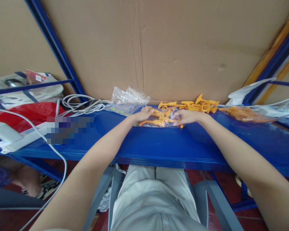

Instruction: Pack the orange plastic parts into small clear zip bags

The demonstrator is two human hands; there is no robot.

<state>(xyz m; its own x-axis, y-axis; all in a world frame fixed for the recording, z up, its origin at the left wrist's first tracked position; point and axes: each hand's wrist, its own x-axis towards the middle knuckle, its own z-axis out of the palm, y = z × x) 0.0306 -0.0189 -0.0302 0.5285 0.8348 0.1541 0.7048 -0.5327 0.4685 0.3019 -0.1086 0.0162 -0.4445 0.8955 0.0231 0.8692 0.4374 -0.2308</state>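
1. Left hand (144, 113): bent over the left end of the filled bag (162, 120), fingertips in contact. The thumb is hard to make out; whether the hand is clamped cannot be told.
2. Right hand (184, 116): curled at the right end of the filled bag, touching it. Its grip cannot be told either.
3. Filled bag: clear, wrinkled, glossy film, lying on the blue, smooth surface (159, 144). The yellow parts (162, 113) inside have slender stems and flared ends; glare and fingers hide some outlines.
4. Right of and behind the filled bag: a heap of loose yellow pieces (204, 106), stems crossing, some overlapped.
5. Farther right of the filled bag: a second bag (245, 114) with yellow contents, blurred beneath its film.
6. Behind and left of the filled bag: crinkled clear packaging (127, 96).
7. Farther left of the filled bag: looped white cable (80, 104), a limp red bag (36, 112) and a fabric tote (26, 89) cut off by the frame. A pixelated patch masks another item.
8. Behind the filled bag: creased brown cardboard (178, 48), cropped at the top.
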